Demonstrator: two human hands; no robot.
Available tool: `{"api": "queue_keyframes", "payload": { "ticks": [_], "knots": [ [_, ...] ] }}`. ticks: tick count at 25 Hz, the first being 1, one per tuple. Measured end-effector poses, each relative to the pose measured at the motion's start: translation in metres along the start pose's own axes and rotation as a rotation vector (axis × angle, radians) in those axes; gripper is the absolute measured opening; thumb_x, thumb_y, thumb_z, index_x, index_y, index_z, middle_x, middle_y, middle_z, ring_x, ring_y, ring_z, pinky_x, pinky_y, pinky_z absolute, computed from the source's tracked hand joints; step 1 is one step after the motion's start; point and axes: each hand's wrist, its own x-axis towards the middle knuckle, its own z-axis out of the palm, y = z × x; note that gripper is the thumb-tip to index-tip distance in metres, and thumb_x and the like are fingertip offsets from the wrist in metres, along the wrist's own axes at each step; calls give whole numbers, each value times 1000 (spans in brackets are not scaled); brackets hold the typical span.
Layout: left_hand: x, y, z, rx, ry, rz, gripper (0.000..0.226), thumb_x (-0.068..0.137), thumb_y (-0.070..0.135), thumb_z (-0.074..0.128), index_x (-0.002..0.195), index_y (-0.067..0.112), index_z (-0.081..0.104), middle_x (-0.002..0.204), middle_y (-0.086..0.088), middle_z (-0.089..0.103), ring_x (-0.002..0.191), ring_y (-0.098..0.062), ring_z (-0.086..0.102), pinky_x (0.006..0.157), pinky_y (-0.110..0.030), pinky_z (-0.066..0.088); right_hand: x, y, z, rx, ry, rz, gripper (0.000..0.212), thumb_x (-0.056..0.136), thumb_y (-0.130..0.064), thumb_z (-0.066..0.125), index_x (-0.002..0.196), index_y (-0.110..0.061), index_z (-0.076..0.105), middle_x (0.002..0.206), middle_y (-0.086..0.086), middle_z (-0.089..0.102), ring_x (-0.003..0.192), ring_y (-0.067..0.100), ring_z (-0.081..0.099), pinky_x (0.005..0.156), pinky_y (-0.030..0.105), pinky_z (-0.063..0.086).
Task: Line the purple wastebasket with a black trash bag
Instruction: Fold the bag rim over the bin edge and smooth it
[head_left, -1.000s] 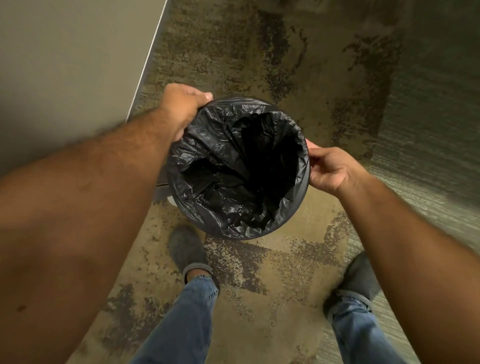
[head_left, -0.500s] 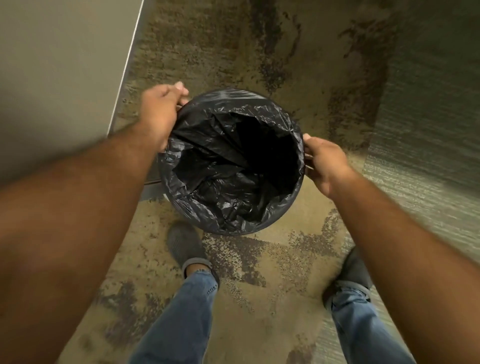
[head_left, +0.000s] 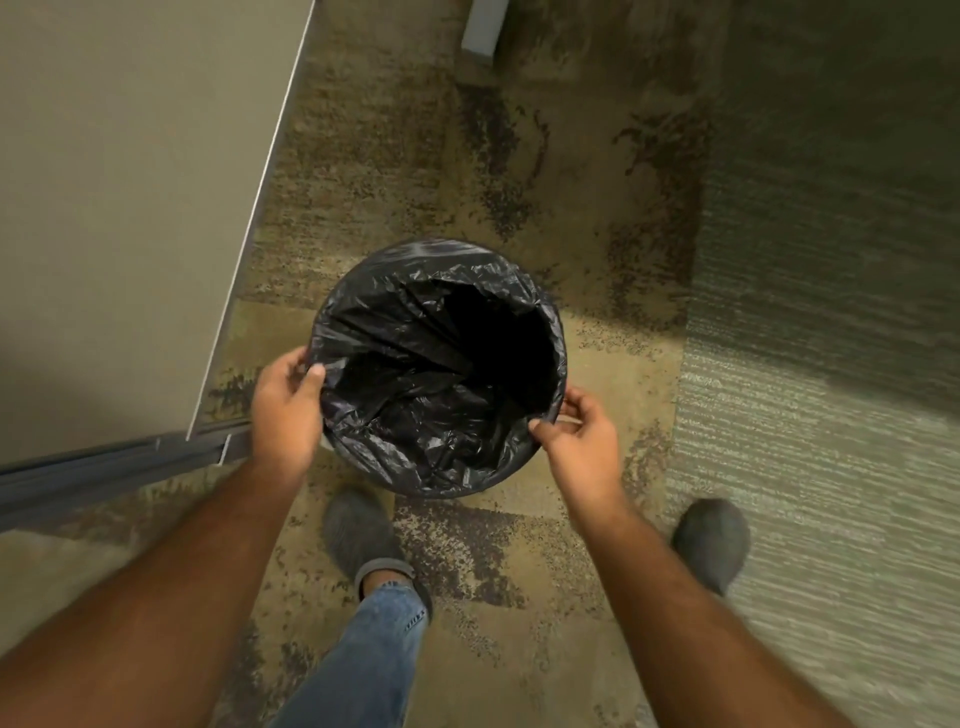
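A round wastebasket stands on the carpet, wholly covered by a black trash bag (head_left: 415, 436) that is folded over its rim and hangs crumpled inside; no purple shows. My left hand (head_left: 287, 410) pinches the bag's edge at the rim's left side. At the near-right side of the rim, my right hand (head_left: 579, 441) pinches the bag's edge with thumb and fingers.
A beige panel wall (head_left: 130, 208) with a grey base strip (head_left: 104, 467) runs along the left. My two feet in dark shoes (head_left: 358, 530) stand just behind the basket on patterned carpet (head_left: 597, 208). A pale object (head_left: 485, 26) lies at the top edge.
Both hands have slid along the rim toward me, from the far-left and right sides to the near-left and near-right. The view has pulled back and the basket looks smaller.
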Motion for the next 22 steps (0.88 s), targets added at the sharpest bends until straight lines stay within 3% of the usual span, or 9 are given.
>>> {"api": "queue_keyframes", "payload": {
  "ticks": [2, 4, 7, 13, 18, 20, 22],
  "knots": [
    [-3, -5, -3, -85, 44, -48, 31, 103, 6, 59, 134, 5, 66, 117, -11, 69, 109, -25, 64, 102, -37, 52, 1, 10, 11, 1, 16, -7, 55, 90, 9, 69, 137, -17, 59, 116, 2, 74, 97, 10, 76, 82, 24, 64],
    [-3, -8, -3, -125, 65, -91, 34, 99, 0, 61, 132, 4, 68, 114, -12, 69, 106, -25, 63, 110, -51, 52, 5, 17, 16, -2, 35, -20, 61, 89, 9, 69, 143, -15, 57, 120, 2, 73, 101, 14, 77, 93, 38, 64],
    [-7, 2, 1, -113, 52, -113, 48, 90, -13, 61, 133, 5, 68, 117, -15, 71, 106, -26, 65, 112, -61, 49, 9, 14, 10, -28, 51, -36, 58, 90, 8, 69, 142, -15, 58, 117, -2, 73, 98, 11, 77, 91, 34, 64],
    [-46, 66, 49, -159, -37, -49, 48, 96, -12, 60, 139, 7, 65, 125, -13, 72, 117, -32, 68, 113, -53, 49, 24, -22, -61, 41, 76, -83, 54, 92, 13, 65, 139, -13, 59, 112, -5, 73, 101, 10, 76, 95, 31, 62],
    [-77, 141, 151, -239, -148, 8, 47, 96, -11, 60, 137, 12, 65, 118, -3, 72, 110, -21, 67, 112, -52, 51, 72, -68, -168, 13, 162, -194, 56, 89, 11, 68, 139, -13, 61, 116, 1, 77, 102, 13, 77, 99, 43, 62],
    [-84, 169, 198, -257, -193, 31, 47, 95, -9, 60, 132, 19, 67, 117, 2, 75, 110, -19, 70, 110, -52, 53, 92, -85, -211, 42, 203, -222, 53, 89, 13, 66, 137, -11, 62, 116, 0, 78, 103, 9, 76, 99, 37, 61],
    [-90, 200, 246, -243, -219, 59, 49, 94, -8, 61, 133, 19, 69, 114, 6, 75, 110, -17, 71, 108, -45, 56, 112, -100, -252, 57, 255, -238, 50, 90, 15, 66, 134, -11, 63, 112, -2, 78, 96, 1, 76, 89, 24, 61]
  ]
}}
